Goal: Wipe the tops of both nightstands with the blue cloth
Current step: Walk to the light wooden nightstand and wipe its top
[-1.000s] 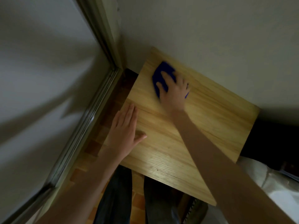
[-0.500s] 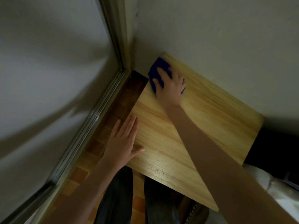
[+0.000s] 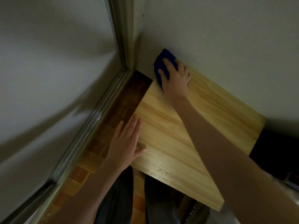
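A light wooden nightstand top (image 3: 186,139) fills the middle of the view, set against a pale wall. The blue cloth (image 3: 160,62) lies at the top's far left corner, right by the wall. My right hand (image 3: 176,78) presses flat on the cloth, fingers spread over it, covering most of it. My left hand (image 3: 126,143) rests flat and open on the near left edge of the top, thumb out, holding nothing. Only one nightstand is in view.
A metal sliding-door track (image 3: 90,126) and a pale panel run along the left. Wooden parquet floor (image 3: 113,123) shows between the track and the nightstand. My legs (image 3: 116,204) stand at the front edge. White bedding (image 3: 289,196) and a dark gap (image 3: 278,147) lie to the right.
My right hand has slid the blue cloth away from me into the far left corner against the wall. My left hand has stayed on the near left edge.
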